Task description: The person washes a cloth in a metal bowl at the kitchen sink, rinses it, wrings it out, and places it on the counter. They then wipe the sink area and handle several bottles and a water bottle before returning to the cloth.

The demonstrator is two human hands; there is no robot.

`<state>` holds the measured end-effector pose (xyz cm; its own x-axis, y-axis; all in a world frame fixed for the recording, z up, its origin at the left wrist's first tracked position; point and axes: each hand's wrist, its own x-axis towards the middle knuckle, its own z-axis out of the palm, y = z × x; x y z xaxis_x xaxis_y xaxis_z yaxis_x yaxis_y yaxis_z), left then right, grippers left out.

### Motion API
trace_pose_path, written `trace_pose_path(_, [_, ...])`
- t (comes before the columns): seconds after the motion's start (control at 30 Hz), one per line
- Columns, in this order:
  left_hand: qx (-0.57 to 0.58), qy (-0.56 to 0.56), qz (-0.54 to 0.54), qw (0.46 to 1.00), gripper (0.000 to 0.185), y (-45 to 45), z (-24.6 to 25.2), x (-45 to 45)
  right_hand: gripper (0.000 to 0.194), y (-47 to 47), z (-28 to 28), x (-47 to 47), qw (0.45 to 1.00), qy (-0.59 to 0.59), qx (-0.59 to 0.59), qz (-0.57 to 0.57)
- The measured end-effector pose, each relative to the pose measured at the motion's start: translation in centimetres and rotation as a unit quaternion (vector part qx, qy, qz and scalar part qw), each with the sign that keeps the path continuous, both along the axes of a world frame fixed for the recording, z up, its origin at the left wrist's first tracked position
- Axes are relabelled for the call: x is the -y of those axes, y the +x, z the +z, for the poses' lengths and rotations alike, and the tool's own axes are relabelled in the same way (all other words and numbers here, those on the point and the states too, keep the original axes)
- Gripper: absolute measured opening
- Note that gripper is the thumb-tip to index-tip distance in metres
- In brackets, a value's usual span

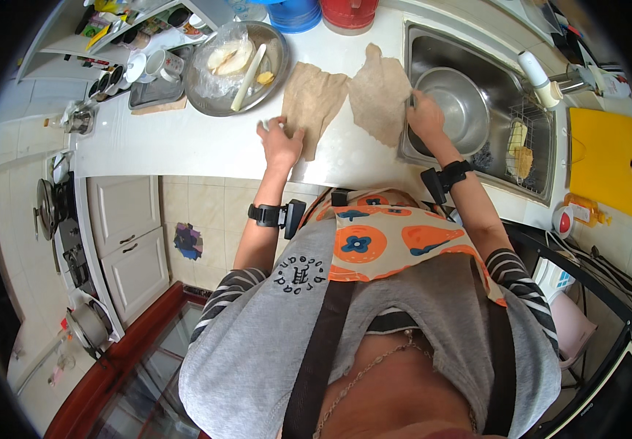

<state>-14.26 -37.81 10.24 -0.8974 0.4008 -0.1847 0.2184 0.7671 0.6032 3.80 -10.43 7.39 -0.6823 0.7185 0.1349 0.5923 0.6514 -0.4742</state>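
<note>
Two brown cloths lie side by side on the white countertop. My left hand (pixel 282 145) is at the near left edge of the left cloth (pixel 315 99), fingers apart, with the thumb over the fabric. The right cloth (pixel 380 96) is spread close to the sink's rim. Its right edge meets the curled fingers of my right hand (pixel 425 116), which appears to pinch it there. Beneath and beyond that hand, a round metal basin (pixel 467 110) sits in the steel sink (pixel 494 60).
Left of the cloths stands a metal tray (pixel 280 68) with bagged food, a pale stalk and a yellow piece. A blue container (pixel 294 16) and a red one (pixel 349 13) stand behind. A wire rack (pixel 522 123) holds sponges in the sink. A yellow board (pixel 607 159) lies to the right.
</note>
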Motion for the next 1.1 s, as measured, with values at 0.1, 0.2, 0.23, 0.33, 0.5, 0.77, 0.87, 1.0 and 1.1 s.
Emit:
trace_pose_path(0.1, [-0.105, 0.012, -0.169, 0.980, 0.037, -1.2, 0.1, -1.6, 0.031, -1.6, 0.4, 0.9, 0.980, 0.083, -0.081, 0.160])
trace_pose_path(0.2, [-0.027, 0.054, -0.357, 0.932, 0.050, -3.1, -1.5, -4.4, 0.027, -3.4, 0.7, 2.7, 0.970, -0.021, -0.030, 0.239])
trace_pose_path(0.23, [-0.062, -0.004, -0.380, 0.923, 0.054, -2.7, -2.5, -5.1, 0.025, -3.7, 0.7, 3.1, 0.960, -0.079, 0.034, 0.266])
trace_pose_path(0.33, [-0.141, -0.098, -0.334, 0.927, 0.065, -2.4, -4.9, -6.4, 0.023, -3.3, 0.8, 4.2, 0.944, -0.290, -0.081, 0.132])
trace_pose_path(0.5, [-0.187, -0.045, -0.287, 0.938, 0.063, -2.2, -5.5, -6.3, 0.023, -1.9, 1.1, 4.6, 0.926, -0.245, -0.004, 0.287])
trace_pose_path(0.77, [-0.196, -0.147, -0.272, 0.930, 0.088, -0.9, -5.8, -3.9, 0.058, -5.2, -0.4, 4.9, 0.965, 0.156, 0.040, 0.207])
trace_pose_path(0.87, [-0.223, -0.155, -0.274, 0.922, 0.088, -0.6, -5.4, -3.8, 0.068, -5.6, -1.2, 5.2, 0.967, 0.118, 0.073, 0.213])
trace_pose_path(1.0, [-0.191, -0.154, -0.268, 0.932, 0.083, -0.9, -3.2, -4.4, 0.065, -5.7, -1.6, 4.7, 0.967, 0.127, 0.058, 0.212])
trace_pose_path(1.1, [0.018, 0.084, -0.185, 0.979, 0.069, -1.3, -1.9, -5.5, 0.062, -5.9, -1.5, 3.8, 0.971, 0.034, -0.022, 0.235])
